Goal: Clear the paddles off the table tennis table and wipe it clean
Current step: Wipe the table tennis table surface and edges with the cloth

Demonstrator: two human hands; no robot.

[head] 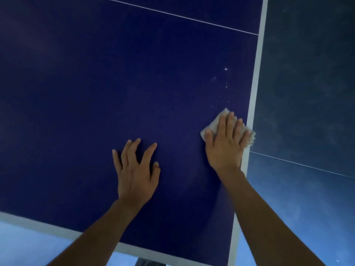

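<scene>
**Cloth being pressed flat at the table's right edge**

The dark blue table tennis table (96,93) is being viewed from above, and both bare hands are being rested on its surface. A pale, crumpled cloth (216,120) is being pressed onto the tabletop by the right hand (226,144), whose fingers are being kept straight and laid flat over it rather than curled round it. The cloth is lying on the right side of the table, touching the white border stripe (255,89), and its frayed corner is poking out just past the little finger.

The left hand (136,171) is being held well apart from the cloth, to its left and slightly nearer. It is being spread open on the bare surface, with nothing grasped.

A scatter of small white specks (226,69) is showing on the blue just beyond the cloth. A thin white line (172,15) is crossing the far part of the table. The floor (307,93) is showing past the table's right edge.
</scene>
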